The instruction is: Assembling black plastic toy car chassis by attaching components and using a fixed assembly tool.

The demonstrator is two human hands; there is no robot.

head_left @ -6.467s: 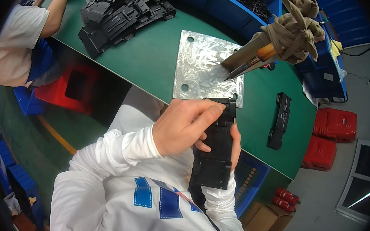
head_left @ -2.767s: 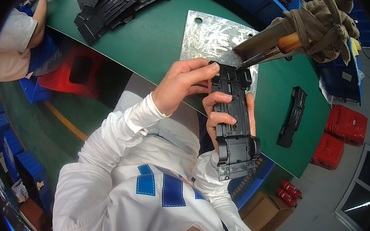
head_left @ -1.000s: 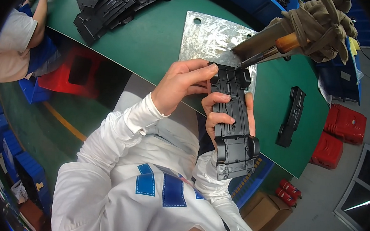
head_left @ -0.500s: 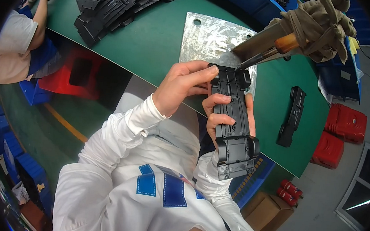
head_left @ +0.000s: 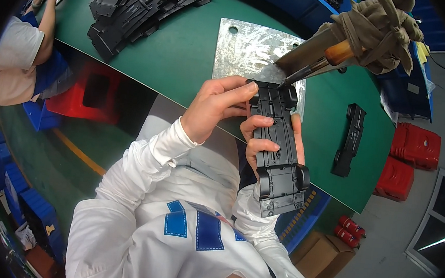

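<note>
Together, the right hand (head_left: 271, 143) and left hand (head_left: 215, 109) were clamped on one long, ribbed black plastic part (head_left: 280, 149), held just above the near edge of the smooth green desk (head_left: 176, 61). Nearby lay one shiny crinkled metal plate (head_left: 251, 49), one more black part (head_left: 350, 139) and a heap of black parts (head_left: 138, 7).

the person wears a white long-sleeved work jacket that fills the lower middle of the frame. its fabric is smooth and creased at the elbows, and the cuffs close snugly at the wrists near the centre. blue block markings sit on the chest, at the lower centre. both hands are bare, the left hand (head_left: 215, 111) and the right hand (head_left: 264, 142) showing no gloves, rings or watch.
</note>
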